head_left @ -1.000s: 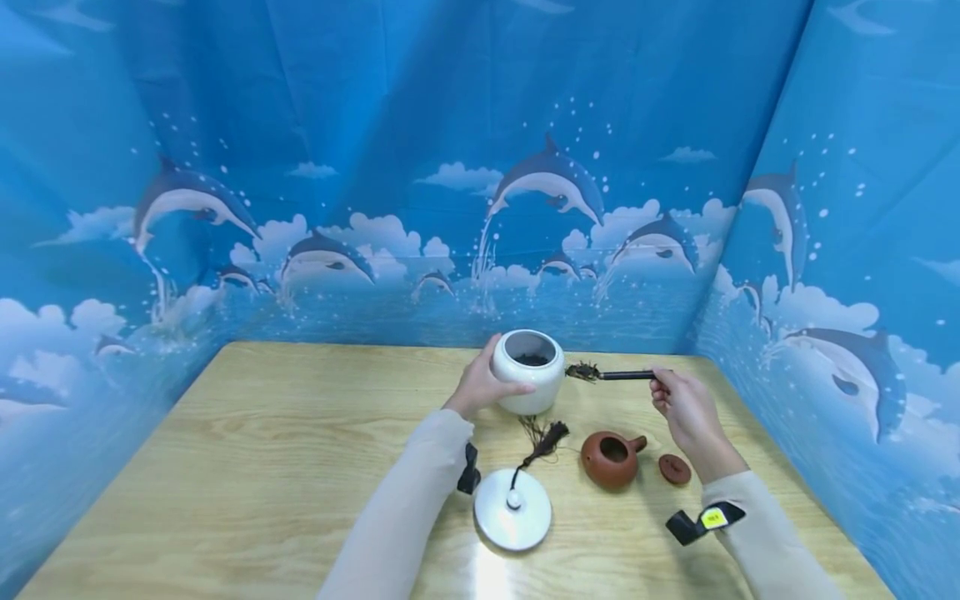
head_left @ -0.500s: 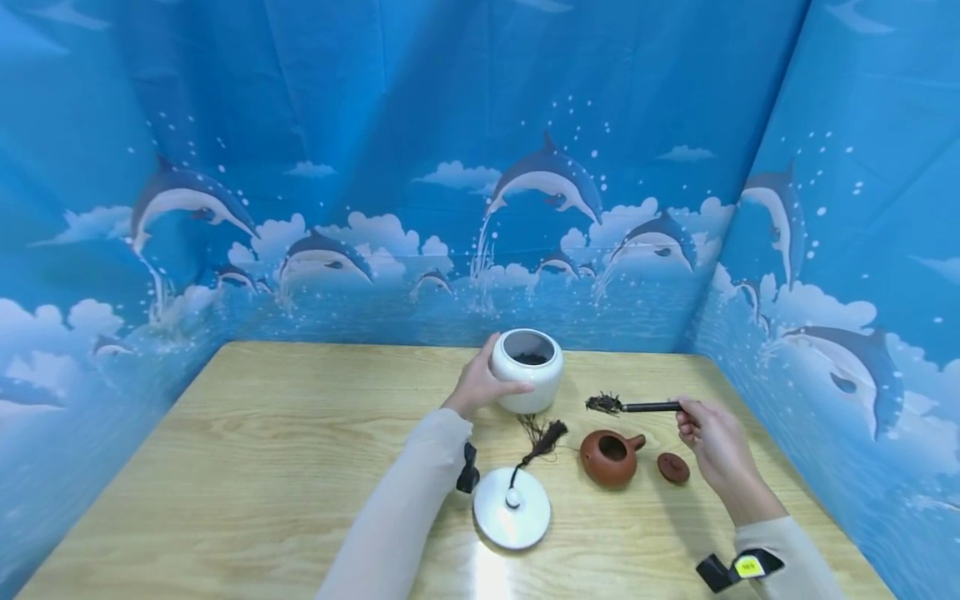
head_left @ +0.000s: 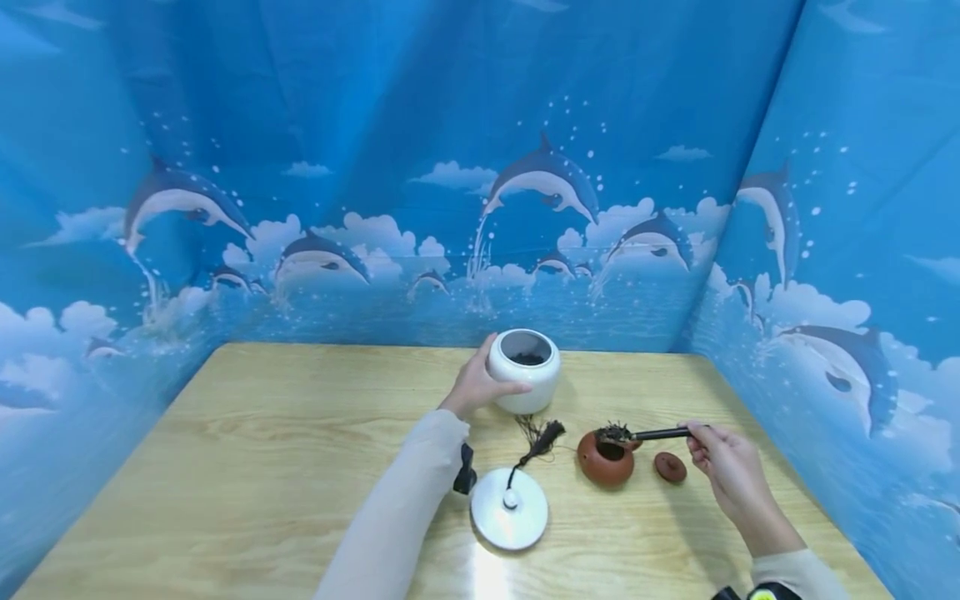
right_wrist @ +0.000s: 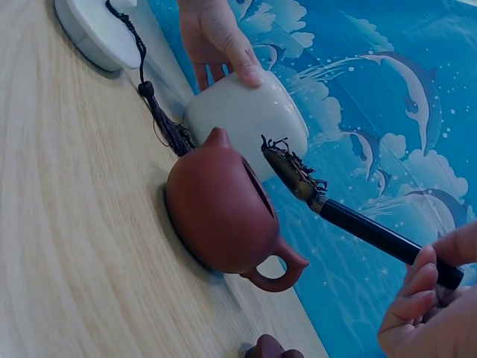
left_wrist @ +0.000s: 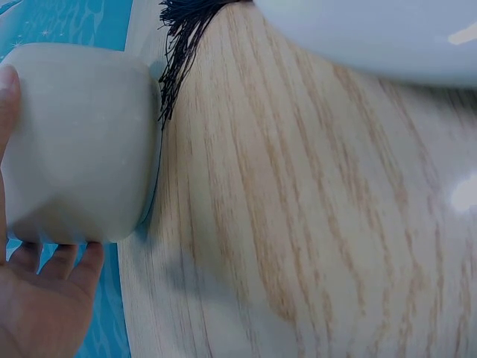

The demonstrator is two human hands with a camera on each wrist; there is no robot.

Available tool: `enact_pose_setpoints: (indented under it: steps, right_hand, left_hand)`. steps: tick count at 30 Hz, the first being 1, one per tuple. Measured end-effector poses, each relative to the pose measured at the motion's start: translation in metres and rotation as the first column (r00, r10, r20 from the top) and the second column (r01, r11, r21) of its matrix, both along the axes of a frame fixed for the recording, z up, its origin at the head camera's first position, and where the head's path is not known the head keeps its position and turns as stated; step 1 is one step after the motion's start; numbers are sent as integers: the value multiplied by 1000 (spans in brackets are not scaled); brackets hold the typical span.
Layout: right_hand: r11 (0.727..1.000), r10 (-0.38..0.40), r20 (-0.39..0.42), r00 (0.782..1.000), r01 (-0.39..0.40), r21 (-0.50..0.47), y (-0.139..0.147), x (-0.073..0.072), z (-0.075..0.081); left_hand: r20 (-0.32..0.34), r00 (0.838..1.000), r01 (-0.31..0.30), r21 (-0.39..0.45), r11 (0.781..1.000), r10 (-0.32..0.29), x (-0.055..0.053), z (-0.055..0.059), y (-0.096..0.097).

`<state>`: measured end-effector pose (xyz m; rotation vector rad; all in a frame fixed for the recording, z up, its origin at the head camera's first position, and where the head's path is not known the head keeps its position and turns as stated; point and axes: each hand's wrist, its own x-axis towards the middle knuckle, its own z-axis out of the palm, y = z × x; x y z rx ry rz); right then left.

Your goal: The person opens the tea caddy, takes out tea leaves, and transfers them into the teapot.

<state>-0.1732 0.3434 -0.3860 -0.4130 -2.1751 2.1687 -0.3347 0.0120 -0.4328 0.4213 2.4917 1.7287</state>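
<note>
My left hand (head_left: 474,385) holds the side of a white ceramic jar (head_left: 538,392) standing on the table, thumb across its front. Dark tea leaves show inside its mouth. With my right hand (head_left: 731,471) I grip the black handle of a tea scoop (head_left: 660,433) by its end. Its bowl carries a heap of dark tea leaves (right_wrist: 298,168) and is above the open mouth of a reddish-brown clay teapot (head_left: 604,471). In the right wrist view the scoop lies apart from the teapot, loaded side up. The left wrist view shows fingers around the jar (left_wrist: 82,142).
The teapot's small round lid (head_left: 670,467) lies right of the teapot. Nearer the front is the white jar lid (head_left: 510,525), its dark tassel (head_left: 543,440) stretching toward the jar. A blue dolphin-print curtain (head_left: 360,167) hangs behind the wooden table (head_left: 285,467).
The right hand has brought the loaded tea scoop from beside the jar, first right and toward me, then over the teapot's mouth. My left hand has stayed on the jar.
</note>
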Motion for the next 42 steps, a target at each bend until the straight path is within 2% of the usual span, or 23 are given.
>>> enact_pose_setpoints:
  steps: [9,13,16,19,23,26,30,33,35,37,42]
  right_hand:
    - [992,-32,-3,999,32,125,-1,3,-2]
    - [973,-32,-16,999,35,229,-3,3,-1]
    - [932,-37,-32,999,47,358,-7,2,1]
    - [860,-59,-66,996,84,504,-13,1,3]
    - [767,-67,-128,989,133,628,-21,1,5]
    - [704,-21,-191,981,150,694,-26,1,7]
    - [612,66,-277,959,180,770,-32,1,11]
    - [560,109,-302,947,192,806,-35,1,13]
    - [542,124,-302,945,190,818,-36,1,13]
    - [537,134,-295,946,180,824,-37,2,14]
    - [548,143,-291,946,169,819,-37,3,14]
  left_hand:
    - [-9,1000,-6,-12,1000,6,1,1,-1]
    - [-9,1000,-7,-8,1000,7,1,1,-1]
    - [-8,1000,-6,0,1000,6,1,0,-2]
    - [-5,1000,-6,2,1000,6,1,0,-1]
    - [-1,1000,-6,-1,1000,6,1,0,-1]
    - [2,1000,-7,7,1000,7,1,0,0]
    - [2,1000,-10,9,1000,10,2,1,0]
    - [3,1000,-8,5,1000,8,2,1,0]
    - [6,1000,-4,5,1000,4,2,2,0]
    - [4,1000,-1,9,1000,1,2,2,-1]
    - [-5,1000,3,10,1000,-3,1,0,-1]
